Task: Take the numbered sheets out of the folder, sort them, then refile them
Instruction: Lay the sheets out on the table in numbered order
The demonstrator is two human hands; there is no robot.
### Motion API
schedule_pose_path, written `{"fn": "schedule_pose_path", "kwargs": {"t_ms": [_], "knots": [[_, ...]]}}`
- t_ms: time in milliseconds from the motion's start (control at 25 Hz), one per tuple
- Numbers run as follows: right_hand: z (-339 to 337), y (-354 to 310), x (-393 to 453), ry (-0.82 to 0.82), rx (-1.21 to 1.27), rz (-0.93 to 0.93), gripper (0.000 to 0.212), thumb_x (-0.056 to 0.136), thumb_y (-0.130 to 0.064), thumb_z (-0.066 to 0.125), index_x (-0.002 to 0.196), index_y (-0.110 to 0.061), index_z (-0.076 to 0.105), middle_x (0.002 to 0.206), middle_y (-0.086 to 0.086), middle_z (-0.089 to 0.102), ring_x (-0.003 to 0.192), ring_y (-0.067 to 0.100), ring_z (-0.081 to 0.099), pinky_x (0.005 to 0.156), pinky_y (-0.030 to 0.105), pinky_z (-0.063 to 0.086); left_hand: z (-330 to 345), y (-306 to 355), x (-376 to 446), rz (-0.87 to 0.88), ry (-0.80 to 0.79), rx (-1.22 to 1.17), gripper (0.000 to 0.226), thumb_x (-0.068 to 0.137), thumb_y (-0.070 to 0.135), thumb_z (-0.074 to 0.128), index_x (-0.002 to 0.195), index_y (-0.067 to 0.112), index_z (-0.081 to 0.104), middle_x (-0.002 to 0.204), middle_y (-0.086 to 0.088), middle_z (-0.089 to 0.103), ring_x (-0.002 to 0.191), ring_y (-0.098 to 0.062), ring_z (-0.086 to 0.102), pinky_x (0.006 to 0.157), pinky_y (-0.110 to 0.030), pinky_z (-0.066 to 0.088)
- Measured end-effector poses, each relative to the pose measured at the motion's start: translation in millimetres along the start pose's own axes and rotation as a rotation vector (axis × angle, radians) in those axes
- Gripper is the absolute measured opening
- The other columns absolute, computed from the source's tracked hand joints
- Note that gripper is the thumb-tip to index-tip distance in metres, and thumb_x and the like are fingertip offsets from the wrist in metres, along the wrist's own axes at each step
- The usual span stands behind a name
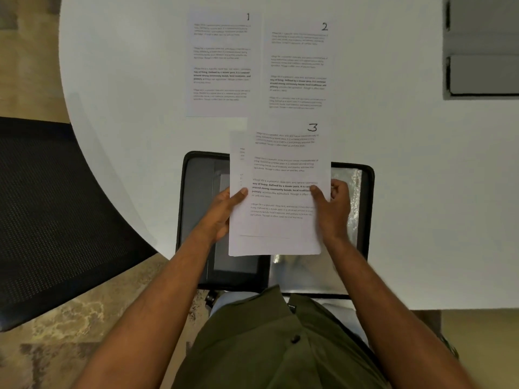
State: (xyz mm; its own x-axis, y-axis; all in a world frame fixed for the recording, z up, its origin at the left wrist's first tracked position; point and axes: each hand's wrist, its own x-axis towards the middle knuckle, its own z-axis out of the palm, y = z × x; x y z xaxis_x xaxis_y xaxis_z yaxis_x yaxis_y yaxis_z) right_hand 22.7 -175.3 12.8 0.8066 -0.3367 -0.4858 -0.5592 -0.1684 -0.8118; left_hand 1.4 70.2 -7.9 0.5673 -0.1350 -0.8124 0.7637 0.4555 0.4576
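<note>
Both hands hold sheet 3, hiding the folder's middle.

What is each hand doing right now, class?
Left hand: closed on the held sheets, thumb on top.
Right hand: closed on the same sheets, sheet 3 uppermost.

Two bare forearms reach forward from the body, side by side; the left hand grips with thumb on top, fingers underneath; the right hand pinches likewise, its outline slightly blurred, perhaps from motion.
</note>
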Motion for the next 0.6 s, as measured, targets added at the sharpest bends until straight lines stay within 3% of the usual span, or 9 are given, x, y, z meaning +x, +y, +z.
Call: {"fn": "schedule_pose_path", "kwargs": {"t_ms": [120, 320, 480, 600], "knots": [[-2.4, -8.1, 16.1, 0.043, 0.023, -0.025, 0.025, 0.097, -0.018, 0.069, 0.117, -0.012, 0.056, 0.106, -0.005, 0.068, 0.085, -0.008, 0.067, 0.069, 0.011, 0.052, 10.8, 2.7, 3.4, -0.009, -0.013, -0.009, 0.038, 0.104, 0.013, 0.055, 0.142, 0.011, 0.056, 0.135, -0.014, 0.066, 0.122, -0.032, 0.065, 0.099, -0.052, 0.054], [-3.1, -10.0, 50.1, 0.111, 0.008, -0.101, 0.018, 0.098, -0.026, 0.069, 0.111, -0.017, 0.059, 0.106, -0.001, 0.069, 0.093, 0.009, 0.067, 0.078, 0.016, 0.054, 32.8, -0.4, 17.8, 0.050, 0.061, 0.061, 0.031, 0.105, 0.015, 0.054, 0.136, 0.014, 0.059, 0.131, -0.013, 0.069, 0.115, -0.032, 0.069, 0.096, -0.051, 0.057], [-7.3, -11.5, 88.5, 0.166, 0.001, -0.107, 0.010, 0.096, -0.021, 0.069, 0.099, -0.020, 0.059, 0.086, -0.007, 0.066, 0.075, -0.001, 0.060, 0.071, 0.016, 0.048, 41.8, 10.6, 34.7, 0.081, 0.089, 0.097, 0.030, 0.105, 0.016, 0.054, 0.135, 0.015, 0.060, 0.126, -0.010, 0.071, 0.114, -0.033, 0.069, 0.092, -0.049, 0.059], [-17.5, -21.7, 127.4, 0.237, -0.028, -0.140, 0.010, 0.094, -0.021, 0.069, 0.097, -0.019, 0.059, 0.082, -0.011, 0.062, 0.071, -0.004, 0.057, 0.073, 0.017, 0.048, 43.3, 27.9, 47.2, 0.083, 0.085, 0.086, 0.028, 0.105, 0.016, 0.056, 0.132, 0.015, 0.062, 0.124, -0.011, 0.073, 0.111, -0.032, 0.071, 0.090, -0.050, 0.060]]}}
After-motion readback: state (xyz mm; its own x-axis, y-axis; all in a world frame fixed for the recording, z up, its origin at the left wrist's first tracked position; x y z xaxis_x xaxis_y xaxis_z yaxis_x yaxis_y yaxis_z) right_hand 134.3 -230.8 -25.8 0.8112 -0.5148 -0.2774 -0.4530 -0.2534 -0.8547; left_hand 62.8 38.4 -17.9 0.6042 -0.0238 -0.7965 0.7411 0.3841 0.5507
